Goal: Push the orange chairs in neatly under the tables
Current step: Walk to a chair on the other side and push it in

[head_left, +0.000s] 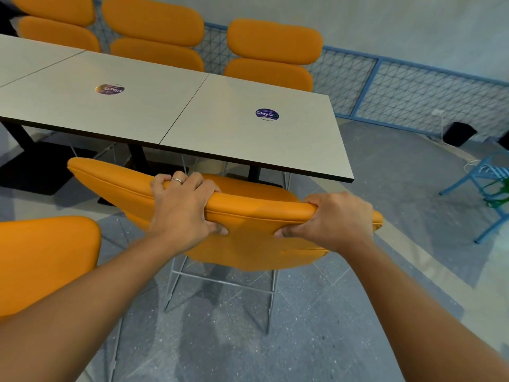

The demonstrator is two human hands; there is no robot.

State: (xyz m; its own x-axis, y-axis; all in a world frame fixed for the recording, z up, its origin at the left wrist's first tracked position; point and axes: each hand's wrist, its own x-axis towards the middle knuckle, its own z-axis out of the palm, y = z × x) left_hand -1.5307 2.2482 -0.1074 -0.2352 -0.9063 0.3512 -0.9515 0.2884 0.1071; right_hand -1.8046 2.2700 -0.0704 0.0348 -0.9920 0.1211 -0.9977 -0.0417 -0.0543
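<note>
An orange padded chair (248, 238) on thin white wire legs stands in front of me, facing the right-hand grey table (303, 150). My left hand (181, 208) grips the top of its backrest left of centre, fingers over the top and thumb on the back. My right hand (333, 219) grips the same backrest near its right end. The seat's front reaches under the table's near edge. The chair sits slightly turned, its left end farther from me.
A second orange chair (46, 260) stands at my near left. Three orange chairs (272, 53) line the tables' far side against a blue mesh fence (413, 86). A blue chair (482, 186) and a black bin (458, 133) are at right. Black table bases (30, 166) rest on the grey floor.
</note>
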